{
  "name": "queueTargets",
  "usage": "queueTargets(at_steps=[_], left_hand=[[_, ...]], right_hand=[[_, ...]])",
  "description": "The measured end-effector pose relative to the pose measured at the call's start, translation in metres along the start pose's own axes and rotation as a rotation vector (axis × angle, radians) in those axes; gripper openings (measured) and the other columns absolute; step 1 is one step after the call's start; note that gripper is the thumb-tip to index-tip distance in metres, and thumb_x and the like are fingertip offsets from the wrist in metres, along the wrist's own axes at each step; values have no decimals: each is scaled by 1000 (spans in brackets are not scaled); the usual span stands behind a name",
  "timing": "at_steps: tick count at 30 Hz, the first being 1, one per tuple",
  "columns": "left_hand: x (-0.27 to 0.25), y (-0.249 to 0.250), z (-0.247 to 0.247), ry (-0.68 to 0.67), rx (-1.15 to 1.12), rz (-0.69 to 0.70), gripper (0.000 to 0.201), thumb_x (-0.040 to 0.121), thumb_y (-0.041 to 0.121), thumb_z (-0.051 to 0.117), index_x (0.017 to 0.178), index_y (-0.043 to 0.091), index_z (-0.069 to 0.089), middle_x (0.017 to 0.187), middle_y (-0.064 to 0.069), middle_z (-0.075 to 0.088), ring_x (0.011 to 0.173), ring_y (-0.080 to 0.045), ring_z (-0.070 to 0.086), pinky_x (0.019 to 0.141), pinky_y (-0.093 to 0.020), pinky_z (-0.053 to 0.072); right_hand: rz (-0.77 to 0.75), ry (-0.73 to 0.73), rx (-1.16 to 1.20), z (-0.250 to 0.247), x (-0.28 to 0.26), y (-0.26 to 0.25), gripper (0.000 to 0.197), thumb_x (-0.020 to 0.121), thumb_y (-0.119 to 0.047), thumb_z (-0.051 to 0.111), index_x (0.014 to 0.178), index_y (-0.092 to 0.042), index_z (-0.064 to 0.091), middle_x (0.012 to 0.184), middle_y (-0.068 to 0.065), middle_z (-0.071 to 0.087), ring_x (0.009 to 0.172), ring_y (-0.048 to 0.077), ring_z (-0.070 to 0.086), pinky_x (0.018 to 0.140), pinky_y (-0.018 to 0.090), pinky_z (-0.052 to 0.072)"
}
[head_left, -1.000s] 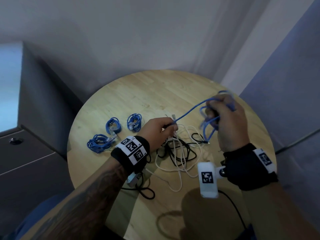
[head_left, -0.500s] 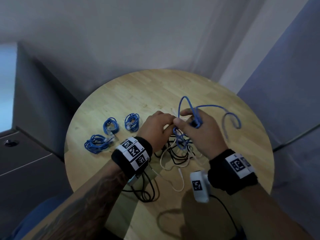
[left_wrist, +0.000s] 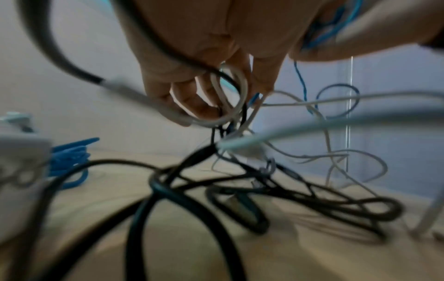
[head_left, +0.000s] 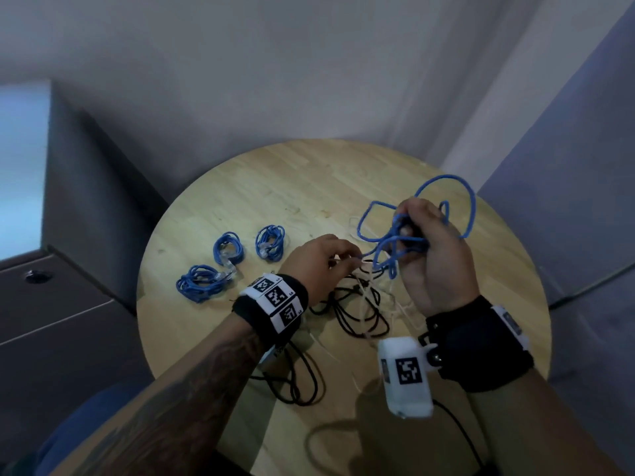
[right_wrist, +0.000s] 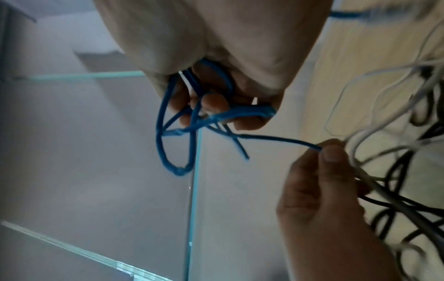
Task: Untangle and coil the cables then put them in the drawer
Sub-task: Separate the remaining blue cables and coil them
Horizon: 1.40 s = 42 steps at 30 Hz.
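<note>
A loose blue cable (head_left: 443,178) stands in several loops above the round wooden table (head_left: 292,187). My right hand (head_left: 407,228) grips the bunched loops, its fingers curled round them (right_wrist: 216,106). One strand (right_wrist: 276,139) runs from it to my left hand (head_left: 340,259), which pinches it between thumb and forefinger (right_wrist: 331,152). In the left wrist view a white cable loop (left_wrist: 240,106) hangs about the left fingers. Under both hands lies a tangle of black and white cables (head_left: 360,310).
Three coiled blue cables (head_left: 269,242), (head_left: 227,249), (head_left: 201,283) lie on the table's left side. A grey drawer cabinet (head_left: 51,304) stands left of the table, its drawers closed. Grey walls close in behind and to the right.
Half a second ago the hands met over the tangle. The right hand has since drawn up and right with the blue loops, while the left stays low, pinching the strand.
</note>
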<state>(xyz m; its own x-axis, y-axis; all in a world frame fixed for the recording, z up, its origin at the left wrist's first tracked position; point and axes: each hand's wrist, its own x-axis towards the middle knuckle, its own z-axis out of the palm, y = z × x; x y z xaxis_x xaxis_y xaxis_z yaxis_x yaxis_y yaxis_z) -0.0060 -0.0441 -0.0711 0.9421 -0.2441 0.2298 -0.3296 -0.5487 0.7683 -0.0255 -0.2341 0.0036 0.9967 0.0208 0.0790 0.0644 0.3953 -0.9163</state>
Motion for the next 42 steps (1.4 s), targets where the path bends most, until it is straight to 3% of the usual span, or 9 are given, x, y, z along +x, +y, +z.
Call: queueTargets(at_steps=[6, 10, 15, 22, 28, 30, 32, 36, 42], left_hand=[[3, 5, 2, 104, 322, 215, 16, 98, 39, 66, 102, 30, 79, 127, 6, 66, 125, -28, 51, 100, -46, 46], [-3, 21, -1, 107, 102, 235, 15, 102, 28, 64, 106, 21, 76, 114, 7, 62, 102, -14, 59, 86, -33, 50], [-8, 19, 7, -56, 228, 39, 6, 101, 34, 63, 105, 30, 63, 95, 3, 64, 81, -24, 60, 73, -38, 49], [-1, -14, 2, -165, 435, 36, 21, 99, 34, 65, 117, 32, 75, 114, 6, 71, 101, -27, 65, 78, -39, 53], [-4, 8, 0, -3, 372, 21, 37, 104, 32, 54, 140, 32, 60, 94, 3, 78, 88, -28, 72, 73, -39, 56], [-5, 18, -1, 2, 233, -25, 29, 106, 31, 51, 134, 31, 60, 81, 14, 75, 79, -20, 70, 71, -37, 54], [-7, 26, -5, 1, 78, -37, 20, 107, 33, 50, 117, 30, 67, 76, 16, 71, 75, -13, 66, 73, -34, 52], [-10, 33, -7, 38, -105, -21, 18, 109, 30, 50, 102, 25, 66, 77, 8, 67, 73, -15, 59, 71, -34, 48], [-11, 34, -8, 25, -140, -71, 16, 106, 38, 58, 99, 25, 64, 78, -8, 62, 69, -24, 54, 62, -31, 43]], right_hand=[[48, -84, 313, -10, 2, -13, 31, 106, -29, 61, 83, -9, 58, 73, 3, 45, 61, 19, 40, 65, 34, 44], [97, -40, 475, -23, 10, -15, 26, 102, -29, 70, 83, -15, 61, 75, -1, 49, 67, 17, 49, 100, 59, 51], [77, -53, 420, -29, 6, -29, 26, 100, -26, 65, 78, -17, 54, 71, -3, 40, 61, 16, 36, 59, 34, 38], [-37, 18, 325, -42, 10, -39, 27, 100, -21, 66, 75, -17, 55, 68, -2, 43, 57, 14, 35, 50, 29, 29], [-144, 110, 166, -52, 16, -36, 27, 102, -22, 68, 77, -15, 59, 71, 2, 52, 51, 22, 38, 49, 33, 40], [-151, 139, -10, -49, 13, -39, 26, 101, -19, 68, 77, -16, 60, 69, 1, 49, 54, 17, 41, 51, 32, 40], [-221, 99, -491, -44, 8, -35, 22, 99, -22, 67, 79, -18, 61, 71, -1, 53, 63, 15, 51, 60, 32, 45], [-164, -133, -956, -36, -2, -13, 6, 100, -25, 73, 103, -28, 76, 105, -13, 73, 99, 7, 67, 90, 36, 52], [-185, -258, -1225, -32, -3, -6, 9, 98, -27, 73, 91, -30, 67, 89, -9, 65, 81, 18, 60, 73, 39, 47]])
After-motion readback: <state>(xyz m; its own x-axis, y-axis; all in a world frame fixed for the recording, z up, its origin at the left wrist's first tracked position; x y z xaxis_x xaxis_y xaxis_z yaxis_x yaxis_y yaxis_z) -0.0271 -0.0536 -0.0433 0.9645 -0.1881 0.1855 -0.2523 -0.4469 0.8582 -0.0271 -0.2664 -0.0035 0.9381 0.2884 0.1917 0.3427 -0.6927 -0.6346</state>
